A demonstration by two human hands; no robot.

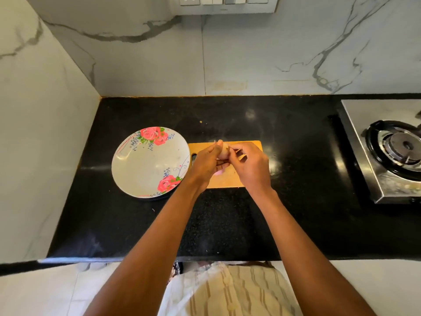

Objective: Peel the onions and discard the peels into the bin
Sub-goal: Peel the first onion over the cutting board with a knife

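Fingers of two hands, left hand and right hand, grip one onion.

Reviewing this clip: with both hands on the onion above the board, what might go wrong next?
1. The onion is held in the air by the left hand while the right hand picks at its skin; it may slip onto the cutting board.
2. No bin is in view, so peels may drop on the black counter.

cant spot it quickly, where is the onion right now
In the head view the onion is at centre, held between both hands above the wooden cutting board, just right of the floral plate.
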